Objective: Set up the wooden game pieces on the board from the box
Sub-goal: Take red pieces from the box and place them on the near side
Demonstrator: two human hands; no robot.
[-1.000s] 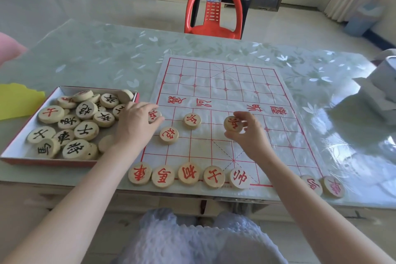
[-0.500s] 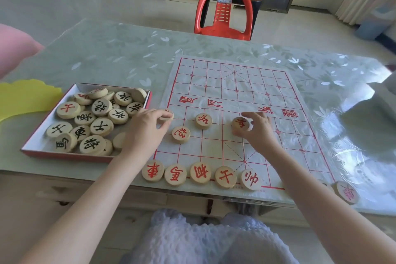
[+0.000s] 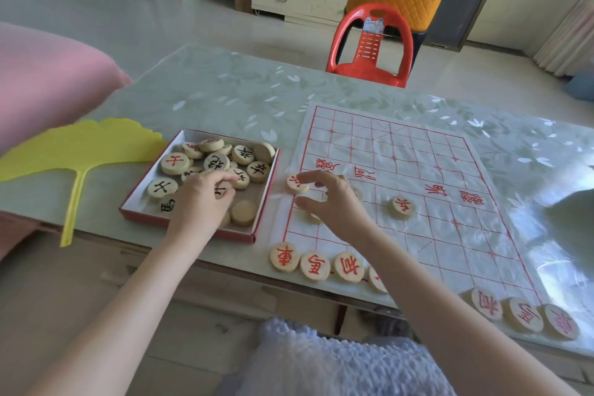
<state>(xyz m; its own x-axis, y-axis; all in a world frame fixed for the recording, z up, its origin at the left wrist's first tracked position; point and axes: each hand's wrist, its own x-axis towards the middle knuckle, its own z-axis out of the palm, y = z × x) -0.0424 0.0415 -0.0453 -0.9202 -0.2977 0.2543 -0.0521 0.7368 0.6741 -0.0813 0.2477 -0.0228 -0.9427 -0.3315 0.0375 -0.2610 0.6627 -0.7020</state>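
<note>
Reaching into the box (image 3: 205, 231), left hand (image 3: 201, 202) covers pieces, grip unclear; right hand (image 3: 334, 202) hovers open over board (image 3: 450, 235).

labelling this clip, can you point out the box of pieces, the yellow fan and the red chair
box of pieces (image 3: 262, 202): head view, on its red right wall
yellow fan (image 3: 93, 146): head view, middle of the blade
red chair (image 3: 369, 69): head view, on the seat

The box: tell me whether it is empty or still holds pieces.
Still holds pieces. The box is open, with many wooden discs lying inside, some stacked on others, and the left hand reaches in among them.
</note>
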